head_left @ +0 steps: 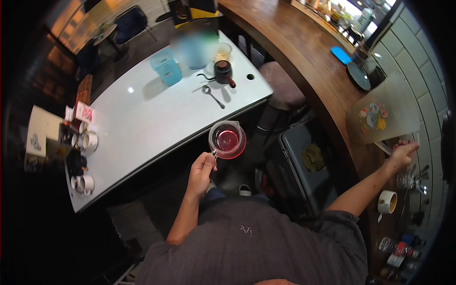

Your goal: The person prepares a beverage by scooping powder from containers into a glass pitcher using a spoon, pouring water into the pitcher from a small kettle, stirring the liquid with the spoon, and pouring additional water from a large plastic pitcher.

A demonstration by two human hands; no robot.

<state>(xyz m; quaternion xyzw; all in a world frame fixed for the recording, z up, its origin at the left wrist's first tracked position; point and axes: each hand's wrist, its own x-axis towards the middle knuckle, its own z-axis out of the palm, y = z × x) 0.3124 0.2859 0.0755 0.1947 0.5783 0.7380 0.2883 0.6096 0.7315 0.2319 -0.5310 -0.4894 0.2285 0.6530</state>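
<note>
My left hand (pixel 203 169) grips the handle of a clear glass jug (pixel 241 138), with some red liquid in its bottom. The jug is held in the air just off the white table's front edge. On the right, my right hand (pixel 403 154) is closed at the handle side of a large translucent plastic pitcher (pixel 387 111) with printed flowers. The exact grip is partly hidden. A white mug (pixel 385 202) with a brown inside is on the wooden counter below that hand.
The white table (pixel 128 123) bears a black gooseneck kettle (pixel 222 72), a spoon (pixel 213 96), a blue plastic container (pixel 166 67) and several white cups (pixel 89 141). A curved wooden counter (pixel 304 57) runs along the right. Between them stand a stool (pixel 281 85) and a grey bin (pixel 304 166).
</note>
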